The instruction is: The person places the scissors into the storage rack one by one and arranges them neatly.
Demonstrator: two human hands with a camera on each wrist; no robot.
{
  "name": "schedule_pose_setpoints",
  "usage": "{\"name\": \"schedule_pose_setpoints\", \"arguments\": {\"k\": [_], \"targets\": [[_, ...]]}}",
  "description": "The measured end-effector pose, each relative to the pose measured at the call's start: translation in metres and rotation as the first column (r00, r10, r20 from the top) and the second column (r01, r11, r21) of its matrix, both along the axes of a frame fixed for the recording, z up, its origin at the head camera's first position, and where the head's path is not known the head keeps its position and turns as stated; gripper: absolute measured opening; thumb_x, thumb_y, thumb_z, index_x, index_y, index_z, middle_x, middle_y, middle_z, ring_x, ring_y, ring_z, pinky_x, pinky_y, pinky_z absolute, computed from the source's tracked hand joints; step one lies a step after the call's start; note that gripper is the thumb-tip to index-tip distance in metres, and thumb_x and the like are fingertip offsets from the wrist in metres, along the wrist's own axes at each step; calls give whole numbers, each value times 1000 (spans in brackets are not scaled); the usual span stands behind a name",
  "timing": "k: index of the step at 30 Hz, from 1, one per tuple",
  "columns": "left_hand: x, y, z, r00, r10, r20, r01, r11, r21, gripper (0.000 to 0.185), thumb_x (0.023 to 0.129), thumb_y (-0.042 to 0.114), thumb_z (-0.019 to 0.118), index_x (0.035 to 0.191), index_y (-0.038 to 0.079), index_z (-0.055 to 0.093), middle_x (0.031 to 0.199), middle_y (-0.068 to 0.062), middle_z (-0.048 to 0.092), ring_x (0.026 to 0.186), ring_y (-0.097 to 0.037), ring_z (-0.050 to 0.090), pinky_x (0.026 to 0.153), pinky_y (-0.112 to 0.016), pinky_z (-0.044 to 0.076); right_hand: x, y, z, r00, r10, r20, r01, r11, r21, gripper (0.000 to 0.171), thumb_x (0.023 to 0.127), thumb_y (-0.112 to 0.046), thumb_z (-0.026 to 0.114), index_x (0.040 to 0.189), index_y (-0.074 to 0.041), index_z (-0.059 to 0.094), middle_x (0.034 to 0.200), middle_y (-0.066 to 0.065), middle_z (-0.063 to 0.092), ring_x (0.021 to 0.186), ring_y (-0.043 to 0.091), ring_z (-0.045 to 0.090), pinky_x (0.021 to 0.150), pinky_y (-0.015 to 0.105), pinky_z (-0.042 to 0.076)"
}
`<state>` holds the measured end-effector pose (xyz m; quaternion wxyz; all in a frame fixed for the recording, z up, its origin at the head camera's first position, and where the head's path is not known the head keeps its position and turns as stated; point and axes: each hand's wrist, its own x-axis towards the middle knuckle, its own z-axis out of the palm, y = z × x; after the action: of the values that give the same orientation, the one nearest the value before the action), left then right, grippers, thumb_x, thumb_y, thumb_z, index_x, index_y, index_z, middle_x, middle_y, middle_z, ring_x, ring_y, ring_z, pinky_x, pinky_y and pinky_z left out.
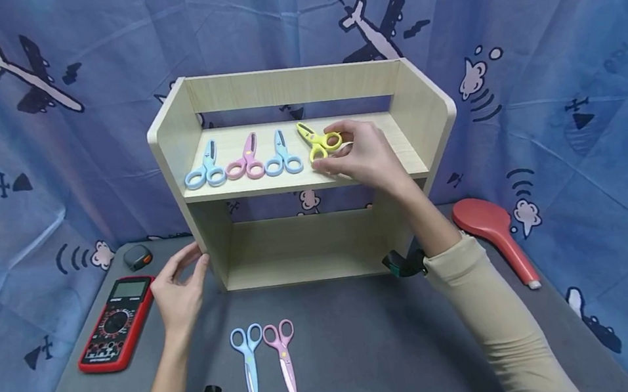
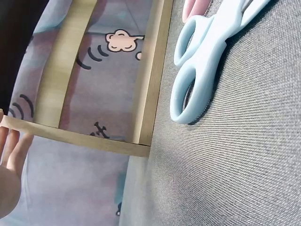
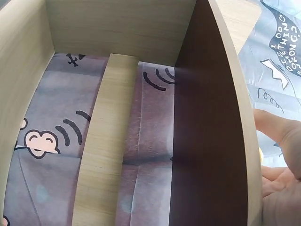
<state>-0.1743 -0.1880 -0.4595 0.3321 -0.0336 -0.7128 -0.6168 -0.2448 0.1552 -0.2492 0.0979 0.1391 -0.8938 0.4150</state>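
Yellow scissors point(image 1: 319, 141) sit on the shelf point(image 1: 402, 144) top board, rightmost of a row, just right of a blue pair point(image 1: 283, 155); they lie skewed, tips angled left toward the back. Risk: a nudge could knock the blue pair, or push the yellow one askew, since the row is tight. Right hand point(image 1: 359, 153): fingers curled, pinching the yellow handles. Left hand point(image 1: 179, 290): fingers relaxed and near straight, tips touching the shelf's left front edge, holding nothing. Two more scissors point(image 1: 266, 360) lie on the desk point(image 1: 371, 360) in front of the shelf.
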Motion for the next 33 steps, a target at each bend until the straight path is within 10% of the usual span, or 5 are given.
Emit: {"name": "schedule_pose_setpoints", "arguments": {"k": [12, 33], "targets": [[0, 0, 1, 1000, -9, -12, 9, 1000, 7, 32, 95, -4, 80, 127, -2, 77, 121, -28, 78, 103, 4, 75, 88, -14, 63, 1, -3, 0, 997, -58, -46, 67, 973, 222, 65, 86, -43, 92, 129, 0, 72, 116, 15, 73, 97, 26, 64, 75, 29, 48], [1, 0, 1, 1000, -8, 0, 8, 1000, -1, 32, 95, -2, 80, 127, -1, 77, 121, -26, 79, 103, 3, 75, 87, -11, 62, 1, -1, -5, 996, -52, -66, 66, 972, 228, 69, 85, -49, 91, 130, 0, 74, 122, 17, 74, 106, 29, 69, 87, 39, 56]]}}
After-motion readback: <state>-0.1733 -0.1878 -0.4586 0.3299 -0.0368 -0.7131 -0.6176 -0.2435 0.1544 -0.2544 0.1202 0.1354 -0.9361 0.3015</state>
